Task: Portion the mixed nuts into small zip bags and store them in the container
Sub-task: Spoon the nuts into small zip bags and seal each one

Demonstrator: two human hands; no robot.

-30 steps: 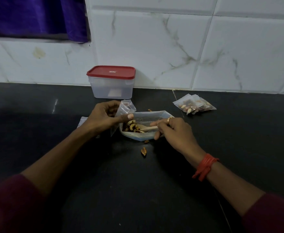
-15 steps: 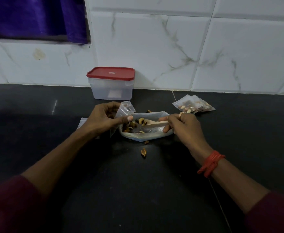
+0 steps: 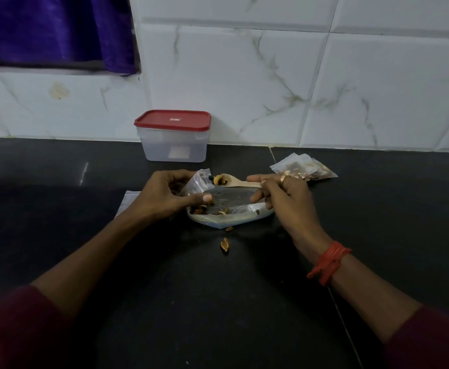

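Observation:
My left hand grips a small clear zip bag and holds its mouth toward the right. My right hand pinches the handle of a wooden spoon. The spoon's bowl carries a few mixed nuts right at the bag's mouth. Below both hands lies a large clear bag of nuts, nearly flat on the black counter. Filled small bags lie in a pile at the right. A clear container with a red lid stands closed against the wall.
Two loose nut pieces lie on the counter just in front of the large bag. Spare empty zip bags lie flat under my left wrist. The tiled wall bounds the counter at the back.
My right hand lifted the spoon out of the large bag with nuts on it and brought it left, up to the mouth of the small bag in my left hand.

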